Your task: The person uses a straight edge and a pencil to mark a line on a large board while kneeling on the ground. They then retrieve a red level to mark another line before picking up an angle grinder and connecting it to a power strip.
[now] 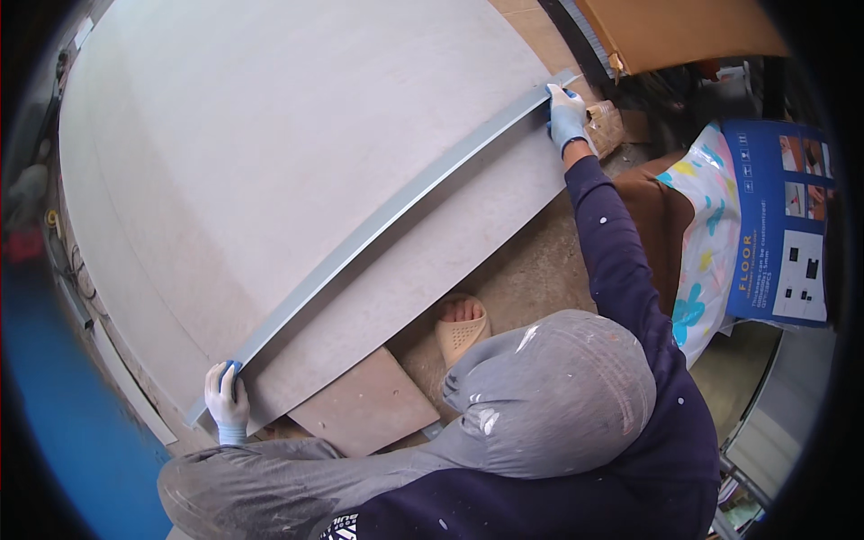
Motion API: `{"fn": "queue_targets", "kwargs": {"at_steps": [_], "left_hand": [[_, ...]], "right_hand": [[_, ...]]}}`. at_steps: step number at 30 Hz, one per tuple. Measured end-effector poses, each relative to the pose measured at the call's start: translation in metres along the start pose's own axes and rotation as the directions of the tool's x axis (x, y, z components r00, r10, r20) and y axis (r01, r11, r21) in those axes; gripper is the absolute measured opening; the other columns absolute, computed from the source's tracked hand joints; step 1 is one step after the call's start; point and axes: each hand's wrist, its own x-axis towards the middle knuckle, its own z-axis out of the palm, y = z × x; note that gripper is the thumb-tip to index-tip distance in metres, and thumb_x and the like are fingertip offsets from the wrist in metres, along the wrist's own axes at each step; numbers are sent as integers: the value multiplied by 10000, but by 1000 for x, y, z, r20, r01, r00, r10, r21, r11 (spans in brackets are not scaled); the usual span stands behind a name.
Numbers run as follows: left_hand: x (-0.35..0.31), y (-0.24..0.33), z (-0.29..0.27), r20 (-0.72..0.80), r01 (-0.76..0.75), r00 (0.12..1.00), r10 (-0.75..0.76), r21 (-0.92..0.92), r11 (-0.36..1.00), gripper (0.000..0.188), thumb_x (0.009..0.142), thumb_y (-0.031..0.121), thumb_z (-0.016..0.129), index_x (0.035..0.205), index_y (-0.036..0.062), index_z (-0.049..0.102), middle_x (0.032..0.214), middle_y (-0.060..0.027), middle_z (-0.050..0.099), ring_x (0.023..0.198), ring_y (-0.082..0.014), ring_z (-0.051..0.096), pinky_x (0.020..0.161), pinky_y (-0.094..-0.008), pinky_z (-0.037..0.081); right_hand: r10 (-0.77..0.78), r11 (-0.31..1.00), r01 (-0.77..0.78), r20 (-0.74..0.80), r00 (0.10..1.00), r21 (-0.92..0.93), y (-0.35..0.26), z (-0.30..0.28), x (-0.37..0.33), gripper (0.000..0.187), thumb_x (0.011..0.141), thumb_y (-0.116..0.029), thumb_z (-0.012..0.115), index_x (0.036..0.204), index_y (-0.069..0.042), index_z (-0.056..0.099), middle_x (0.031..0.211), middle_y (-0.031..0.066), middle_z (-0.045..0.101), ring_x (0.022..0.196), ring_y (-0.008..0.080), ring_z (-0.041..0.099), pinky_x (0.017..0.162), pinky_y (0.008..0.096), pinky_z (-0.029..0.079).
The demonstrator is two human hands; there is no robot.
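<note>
A long, pale grey-blue straight strip [389, 214] runs diagonally across a large light-grey sheet [261, 135]. Beneath its near side is a dark band, and I cannot tell whether the strip rests flat or is slightly raised. My left hand [227, 401], in a white glove with blue on the fingers, closes round the strip near its lower-left end. Farther off at the upper right, my right hand [565, 117], gloved alike, grips the strip close to its other end. Some fingers of both hands are hidden behind the strip.
A loose square grey piece [364, 405] lies by the sheet's near edge, beside my sandalled foot [463, 326]. To the right are a blue printed carton [781, 225], patterned plastic [706, 243] and a brown board [684, 31]. A blue surface [81, 396] borders the left.
</note>
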Motion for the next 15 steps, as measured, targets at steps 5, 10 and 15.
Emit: {"fn": "queue_targets", "kwargs": {"at_steps": [5,10,15], "left_hand": [[1,9,1,-31,64,997,-65,-42,997,391,815,53,785,1199,48,710,1190,-175,691,1120,-395,655,996,-514,522],[-8,5,3,-134,164,979,-153,73,984,410,761,142,835,1150,97,712,1093,-120,691,1042,-350,656,924,-483,522],[-30,-10,10,-222,254,947,-234,65,965,350,749,141,847,1081,110,737,1067,-92,707,1038,-326,673,899,-458,539]], "right_hand": [[-243,928,276,156,957,-249,7,-22,13,512,995,-443,656,1002,60,750,869,151,733,811,256,663,749,464,503],[-42,999,38,155,987,28,-12,-27,-4,410,920,-553,762,826,-170,649,718,-52,535,574,74,491,440,266,328],[38,998,-28,187,982,-55,-14,-23,1,389,911,-525,783,931,-141,720,794,-42,621,638,73,559,474,252,356]]}}
